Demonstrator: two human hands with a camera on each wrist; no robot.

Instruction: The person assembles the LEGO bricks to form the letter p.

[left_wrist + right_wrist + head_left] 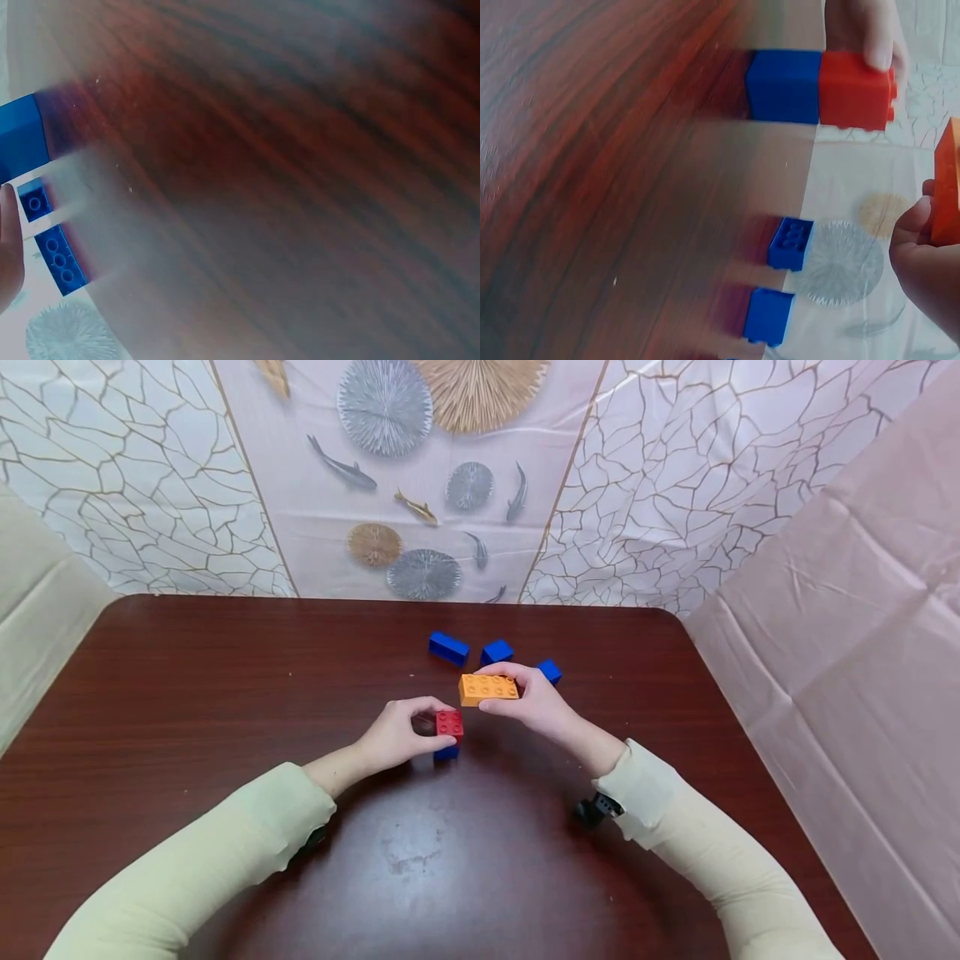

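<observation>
In the head view my left hand (397,732) grips a red brick (449,723) between thumb and fingers. That red brick sits on top of a blue brick (446,752), a two-brick stack standing on the table; the right wrist view shows the red brick (855,91) joined to the blue brick (783,86). My right hand (536,700) pinches a longer orange brick (487,690), studs facing up, held above the table just behind and right of the stack. The orange brick and the stack are apart. The left wrist view catches part of a large blue brick (22,135).
Behind my hands lie a long blue brick (448,648), a blue brick (497,652) and another blue brick (550,672), partly hidden by my right hand. The dark wooden table (187,693) ends at a patterned cloth backdrop (420,485).
</observation>
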